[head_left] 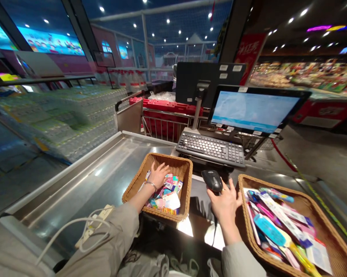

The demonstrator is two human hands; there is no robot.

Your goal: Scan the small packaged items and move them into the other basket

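Note:
My left hand [158,177] reaches into the left wicker basket [187,181], palm down with its fingers spread. Beneath and beside it lie small packaged items [170,200] in bright colours, some on white cards. Whether its fingertips touch them, I cannot tell. To the right, my right hand [225,202] is around the rear of a black handheld barcode scanner [212,181], whose handle is mostly hidden by the hand. Its cable hangs down below. Just beside this hand is a larger wicker basket [300,192], holding toothbrush-like packs [274,227] and other long colourful goods.
A keyboard [210,148] and a lit monitor [254,109] stand behind the scanner; a second dark screen [190,82] is turned away. The metal counter [104,173] extends left. A coiled white cable [98,223] lies near my left sleeve. Beyond are a trolley [164,123] and stacked bottle packs [83,119].

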